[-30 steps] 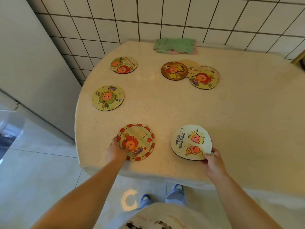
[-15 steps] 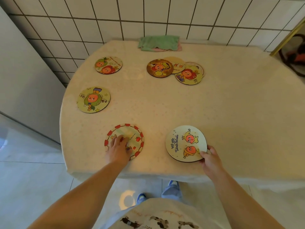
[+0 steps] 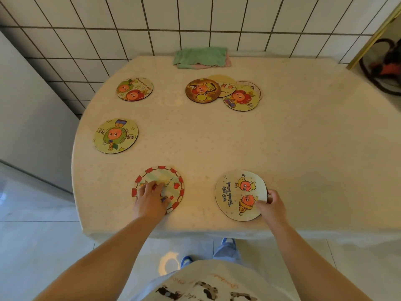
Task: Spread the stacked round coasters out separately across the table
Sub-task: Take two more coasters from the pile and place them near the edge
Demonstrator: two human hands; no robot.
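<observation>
The left hand lies flat, fingers spread, on the red-rimmed coaster. The right hand pinches the rim of the white coaster (thumb on top). Beyond the left hand lie the green-figure coaster and two-apple coaster, each alone; farther ahead, between the hands, overlapping coasters remain clustered near a green cloth.

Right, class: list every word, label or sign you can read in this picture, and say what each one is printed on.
"we are Twinkle Twinkle": on the pale coaster at the right hand.
"Have a nice day": on the far left coaster, faint.
Small characters on the green-figure coaster: unreadable.
Small marks on the overlapped coaster: unreadable.
Tiny line on the red-rimmed coaster under the left hand: unreadable.
Script on the shirt: blurred.
</observation>
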